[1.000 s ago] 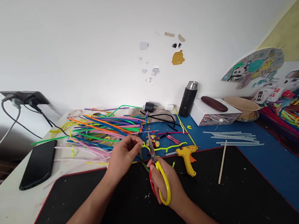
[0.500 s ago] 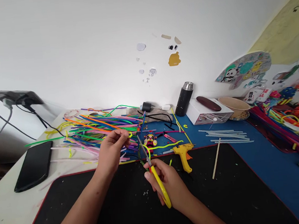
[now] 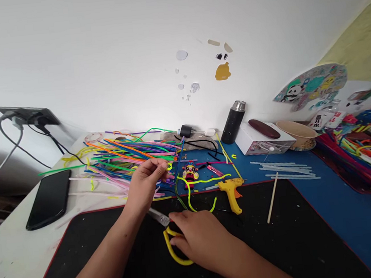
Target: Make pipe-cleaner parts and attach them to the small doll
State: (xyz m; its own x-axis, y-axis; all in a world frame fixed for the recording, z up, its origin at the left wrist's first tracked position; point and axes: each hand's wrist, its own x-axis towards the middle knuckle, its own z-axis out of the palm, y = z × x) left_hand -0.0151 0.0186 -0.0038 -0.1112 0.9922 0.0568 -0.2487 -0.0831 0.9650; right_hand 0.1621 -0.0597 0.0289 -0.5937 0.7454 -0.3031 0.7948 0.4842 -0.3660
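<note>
My left hand (image 3: pixel 147 180) is closed in a pinch on a small bent yellow-green pipe cleaner piece (image 3: pixel 169 166), raised in front of the pipe cleaner pile. Low over the black mat, my right hand (image 3: pixel 203 238) grips yellow-handled scissors (image 3: pixel 180 259). Their blades point left, and the tips pass out of sight behind my left forearm. Just beyond my right hand, a long curved yellow-green pipe cleaner (image 3: pixel 190 197) trails onto the mat. A small colourful figure (image 3: pixel 190 172) with a red and blue top stands behind it.
Many coloured pipe cleaners (image 3: pixel 134 155) lie at the back left, near a black phone (image 3: pixel 49 200). To the right are a yellow glue gun (image 3: pixel 232 193), a wooden stick (image 3: pixel 272 198) and clear glue sticks (image 3: pixel 283 168). A black flask (image 3: pixel 234 123) stands by a white box (image 3: pixel 260 138).
My right hand has brought the scissors down toward the mat, turning the blades from upward to leftward. My left hand keeps its pinch on the small piece. The view has shifted slightly.
</note>
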